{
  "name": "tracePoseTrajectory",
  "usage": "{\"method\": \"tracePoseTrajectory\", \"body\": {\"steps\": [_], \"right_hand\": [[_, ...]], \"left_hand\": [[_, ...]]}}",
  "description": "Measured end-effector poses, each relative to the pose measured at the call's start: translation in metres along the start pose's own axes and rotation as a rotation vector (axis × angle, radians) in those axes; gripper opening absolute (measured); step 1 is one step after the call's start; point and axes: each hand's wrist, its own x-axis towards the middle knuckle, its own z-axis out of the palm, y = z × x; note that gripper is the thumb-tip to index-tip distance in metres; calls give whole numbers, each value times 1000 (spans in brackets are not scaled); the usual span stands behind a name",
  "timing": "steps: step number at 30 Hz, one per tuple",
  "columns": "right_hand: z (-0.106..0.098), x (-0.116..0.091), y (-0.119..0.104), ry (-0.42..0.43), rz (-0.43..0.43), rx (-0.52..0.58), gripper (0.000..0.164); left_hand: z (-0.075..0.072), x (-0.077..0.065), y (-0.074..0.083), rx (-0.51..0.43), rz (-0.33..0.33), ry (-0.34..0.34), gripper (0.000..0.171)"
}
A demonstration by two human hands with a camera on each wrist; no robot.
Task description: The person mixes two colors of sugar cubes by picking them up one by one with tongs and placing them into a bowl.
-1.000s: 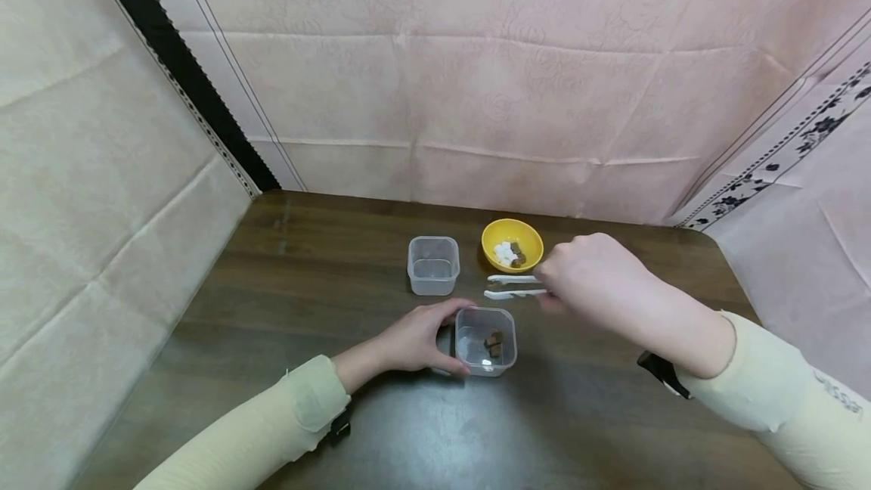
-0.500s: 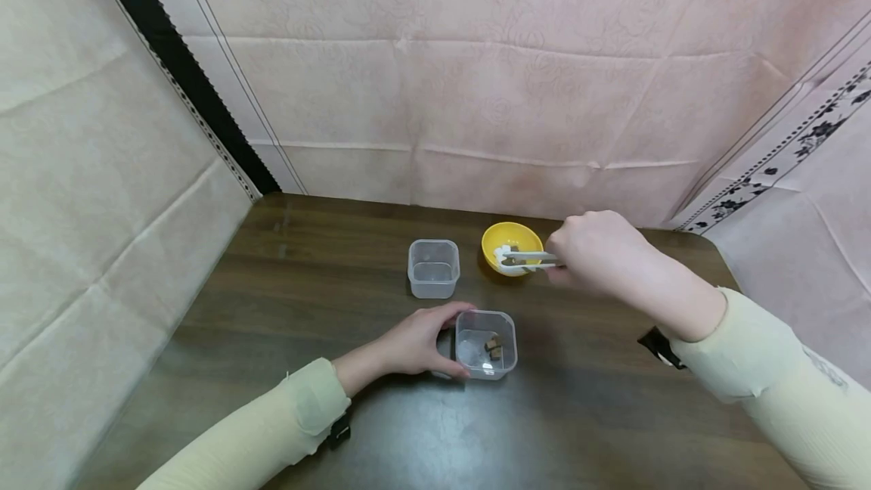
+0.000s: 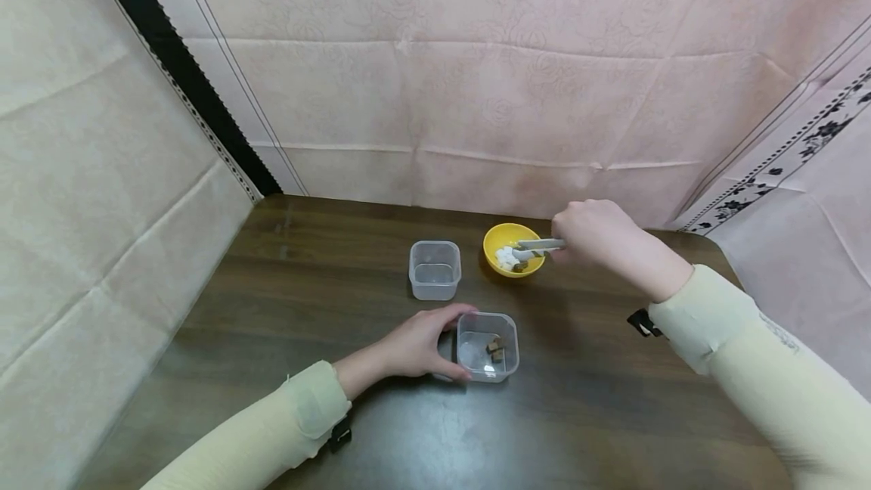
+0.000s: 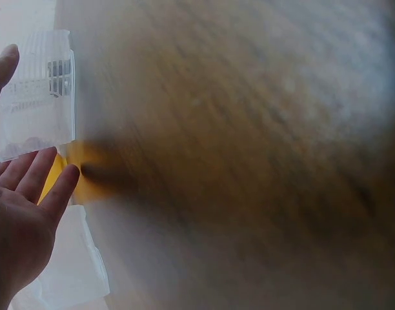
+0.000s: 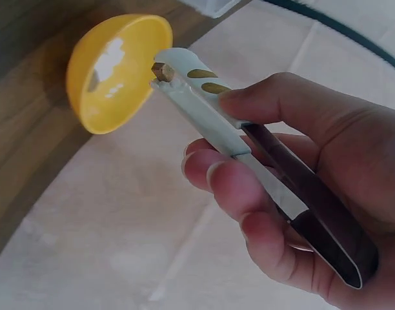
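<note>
My left hand point(image 3: 415, 342) holds a clear plastic container point(image 3: 466, 339) at its left side, thumb near the front corner and fingers near the back corner. Several small brown pieces point(image 3: 495, 350) lie inside it. In the left wrist view the fingers point(image 4: 39, 177) look fairly straight beside the container's wall. My right hand point(image 3: 595, 237) grips small tongs point(image 5: 217, 110) with white tips and dark handles. A brown cube point(image 5: 162, 71) sits between the tips. In the head view the tips are over the yellow bowl point(image 3: 493, 239), which contains white pieces point(image 3: 506, 258) and some brown ones.
A second clear container point(image 3: 435, 272) stands behind my left hand, left of the bowl. All of this is on a dark wooden table point(image 3: 327, 278). Light patterned cloth point(image 3: 476, 97) hangs along the table's back and sides.
My right hand has moved back with the tongs, their tips going from in front of the yellow bowl to inside and then towards its right side. The left hand stays at the container.
</note>
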Motion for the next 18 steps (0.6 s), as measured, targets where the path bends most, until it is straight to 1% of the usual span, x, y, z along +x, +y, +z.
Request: {"method": "tracePoseTrajectory", "body": {"steps": [6, 9, 15, 18], "right_hand": [[15, 17, 11, -109, 63, -26, 23], [21, 23, 14, -143, 90, -29, 23], [29, 31, 13, -167, 112, -59, 26], [34, 34, 13, -160, 110, -88, 26]], "left_hand": [[1, 0, -1, 4, 14, 6, 92], [1, 0, -1, 1, 22, 11, 93], [2, 0, -2, -3, 32, 18, 93], [1, 0, -1, -10, 28, 13, 93]]}}
